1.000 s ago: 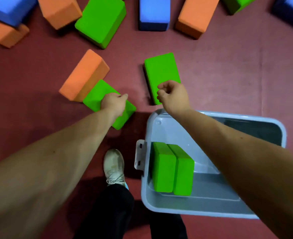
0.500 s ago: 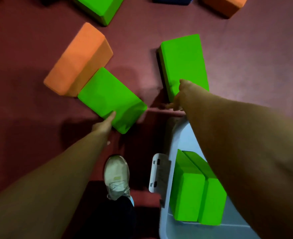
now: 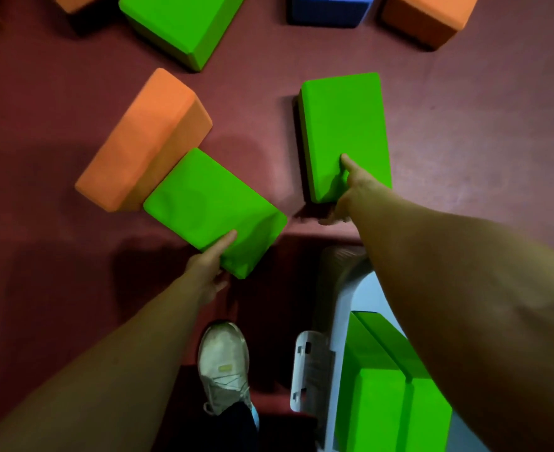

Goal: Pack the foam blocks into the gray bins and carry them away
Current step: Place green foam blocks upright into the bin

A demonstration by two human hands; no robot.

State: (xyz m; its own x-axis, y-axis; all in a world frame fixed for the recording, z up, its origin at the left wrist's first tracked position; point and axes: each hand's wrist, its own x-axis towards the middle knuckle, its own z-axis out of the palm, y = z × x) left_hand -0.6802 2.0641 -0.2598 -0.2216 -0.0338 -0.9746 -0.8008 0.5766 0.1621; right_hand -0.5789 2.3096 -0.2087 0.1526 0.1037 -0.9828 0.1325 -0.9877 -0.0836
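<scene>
Two green foam blocks lie flat on the red floor. My left hand (image 3: pixel 211 260) grips the near edge of the left green block (image 3: pixel 204 203), thumb on top and fingers under it. My right hand (image 3: pixel 350 187) grips the near end of the right green block (image 3: pixel 344 125), thumb pressed on its top face. The gray bin (image 3: pixel 341 288) stands at the lower right, partly hidden by my right forearm. Two green blocks (image 3: pixel 380 396) stand on edge inside it.
An orange block (image 3: pixel 145 135) touches the left green block's far side. Another green block (image 3: pixel 184 24), a blue block (image 3: pixel 329 9) and an orange block (image 3: pixel 429 14) lie farther off. My white shoe (image 3: pixel 223 367) stands left of the bin's handle (image 3: pixel 311 370).
The view has shifted down and closer. Both hands have closed their hold on the near ends of the two green blocks; my right thumb now lies on top of its block.
</scene>
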